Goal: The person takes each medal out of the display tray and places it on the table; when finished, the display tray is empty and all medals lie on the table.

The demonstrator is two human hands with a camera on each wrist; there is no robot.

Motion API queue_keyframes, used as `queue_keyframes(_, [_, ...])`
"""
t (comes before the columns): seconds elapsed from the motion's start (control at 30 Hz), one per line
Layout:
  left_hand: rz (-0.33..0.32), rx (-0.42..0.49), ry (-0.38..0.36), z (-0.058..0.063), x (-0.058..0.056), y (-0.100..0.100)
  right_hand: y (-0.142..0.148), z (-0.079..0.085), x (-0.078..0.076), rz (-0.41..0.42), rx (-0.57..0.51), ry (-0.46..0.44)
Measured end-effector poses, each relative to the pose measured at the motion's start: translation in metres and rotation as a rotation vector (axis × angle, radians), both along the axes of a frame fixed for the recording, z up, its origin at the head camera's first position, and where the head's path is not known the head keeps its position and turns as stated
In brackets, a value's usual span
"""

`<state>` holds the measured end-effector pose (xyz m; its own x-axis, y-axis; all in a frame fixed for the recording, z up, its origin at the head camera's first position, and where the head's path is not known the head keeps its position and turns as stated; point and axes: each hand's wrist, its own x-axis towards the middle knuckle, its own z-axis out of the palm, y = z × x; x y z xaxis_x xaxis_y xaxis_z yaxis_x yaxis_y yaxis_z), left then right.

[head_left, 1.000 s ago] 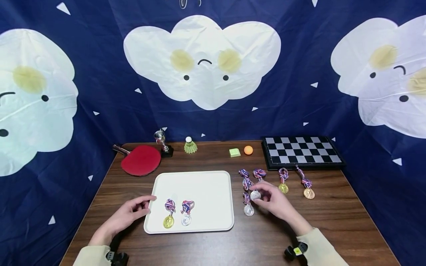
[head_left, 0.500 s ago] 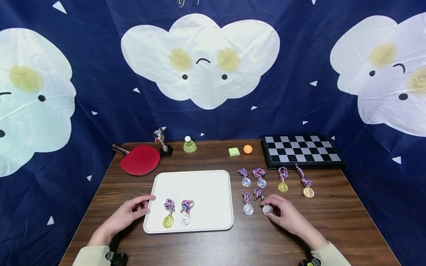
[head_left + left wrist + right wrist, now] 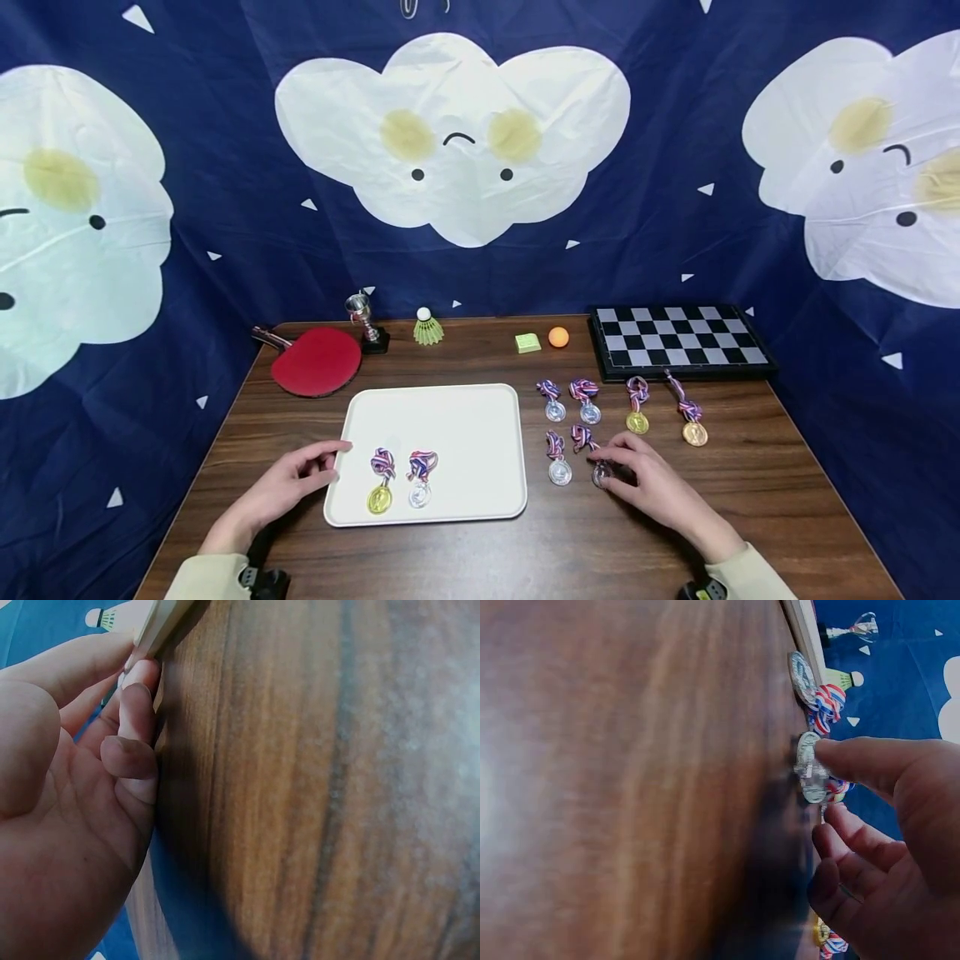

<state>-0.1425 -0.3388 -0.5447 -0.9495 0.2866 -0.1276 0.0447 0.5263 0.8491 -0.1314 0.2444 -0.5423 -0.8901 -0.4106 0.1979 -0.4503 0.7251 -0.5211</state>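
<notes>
My left hand (image 3: 288, 483) holds the left rim of a white tray (image 3: 465, 450), thumb and fingertips at its edge; in the left wrist view the other fingers (image 3: 135, 712) are curled below the rim. A gold medal (image 3: 379, 499) and a silver medal (image 3: 420, 495) lie on the tray with bunched striped ribbons. Right of the tray, my right hand (image 3: 656, 492) pinches another silver medal (image 3: 808, 769) by its disc, which is tilted. Its ribbon (image 3: 582, 437) lies on the table. Just left of it is a silver medal (image 3: 559, 472).
Two silver medals (image 3: 555, 410), a gold medal (image 3: 637, 422) and a bronze medal (image 3: 694, 433) lie beyond the right hand. Behind them sits a chessboard (image 3: 682, 337). A red paddle (image 3: 318, 362), trophy cup (image 3: 363, 321), shuttlecock (image 3: 427, 327), green block (image 3: 527, 342) and orange ball (image 3: 558, 337) line the back.
My right hand has brought the silver medal from over the other silver medals toward me and right, down to the table; its disc has since tilted. The left hand keeps its place at the tray.
</notes>
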Motion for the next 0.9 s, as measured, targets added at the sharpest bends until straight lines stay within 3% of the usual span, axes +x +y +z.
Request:
queue_keyframes(0.1, [-0.003, 0.005, 0.002, 0.0, 0.0, 0.0, -0.006, 0.005, -0.003, -0.046, -0.02, 0.009])
queue_keyframes(0.2, [-0.004, 0.001, 0.005, 0.0, 0.0, 0.0, -0.021, 0.011, -0.005, -0.033, -0.083, 0.052])
queue_keyframes(0.43, [-0.002, -0.01, 0.022, -0.001, 0.0, -0.001, -0.097, 0.023, -0.01, 0.183, -0.159, 0.137])
queue_keyframes(0.67, [0.001, -0.014, 0.024, -0.001, 0.0, -0.001, -0.19, 0.024, -0.007, 0.369, -0.038, 0.107])
queue_keyframes(0.9, [0.0, -0.02, -0.001, 0.0, 0.0, 0.001, -0.25, 0.011, -0.003, 0.412, 0.148, 0.148])
